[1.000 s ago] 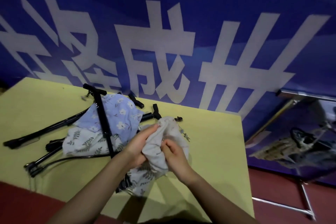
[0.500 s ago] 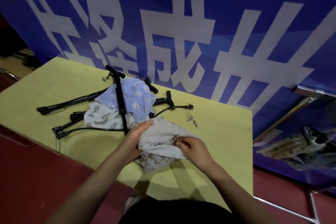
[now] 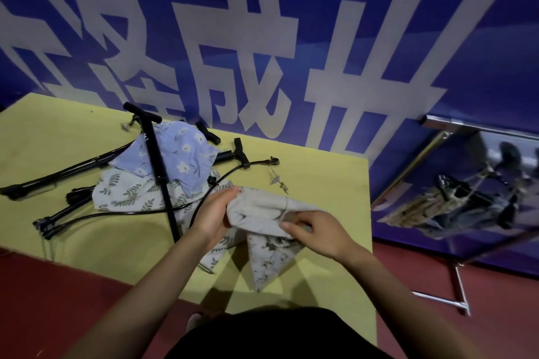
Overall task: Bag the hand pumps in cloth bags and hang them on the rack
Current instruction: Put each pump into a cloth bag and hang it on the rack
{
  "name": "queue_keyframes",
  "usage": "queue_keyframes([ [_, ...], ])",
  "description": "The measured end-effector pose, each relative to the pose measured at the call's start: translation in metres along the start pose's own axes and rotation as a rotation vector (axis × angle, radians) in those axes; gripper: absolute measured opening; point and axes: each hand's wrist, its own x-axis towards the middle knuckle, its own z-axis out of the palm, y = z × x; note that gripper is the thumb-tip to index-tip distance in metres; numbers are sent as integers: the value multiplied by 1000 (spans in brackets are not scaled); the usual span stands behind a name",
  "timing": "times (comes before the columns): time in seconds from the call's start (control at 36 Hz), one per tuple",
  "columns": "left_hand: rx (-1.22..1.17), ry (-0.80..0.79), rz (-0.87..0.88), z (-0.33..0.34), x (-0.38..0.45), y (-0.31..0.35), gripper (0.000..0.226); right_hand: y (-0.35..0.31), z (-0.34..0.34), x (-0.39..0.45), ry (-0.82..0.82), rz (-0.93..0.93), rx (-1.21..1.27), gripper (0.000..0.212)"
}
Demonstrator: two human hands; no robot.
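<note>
Yellow-green rectangular table [image 3: 320,183] carries work; black T-handled hand pumps [image 3: 159,172] lie unbagged among floral cloth bags [image 3: 178,160]; beige drawstring cloth bag [image 3: 259,210] held over table: left hand [image 3: 211,213] grips one side, right hand [image 3: 316,232] pinches mouth, likely to open it.

Blue banner wall behind a yellow tabletop

A deep blue banner [image 3: 320,23] with large white characters fills the wall. The yellow-green tabletop [image 3: 320,198] stands against it on a dull red floor [image 3: 58,300]. To the right, a chrome-framed stand [image 3: 460,297] leans near the banner. The light is dim and bluish.
</note>
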Motion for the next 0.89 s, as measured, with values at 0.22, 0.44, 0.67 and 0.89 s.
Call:
queue_keyframes([
  [0.22,110,87,48,5,25,5,24,14,-20,27,-81,44,91,51],
  [0.44,412,99,-123,-27,32,-16,14,18,18,49,-287,104,-222,14],
  [0.67,398,317,-86,-107,62,0,20,-47,75,89,-143,76,-137,24],
  [0.89,475,365,-168,-195,91,34,19,-105,179,123,-345,414,-9,55],
])
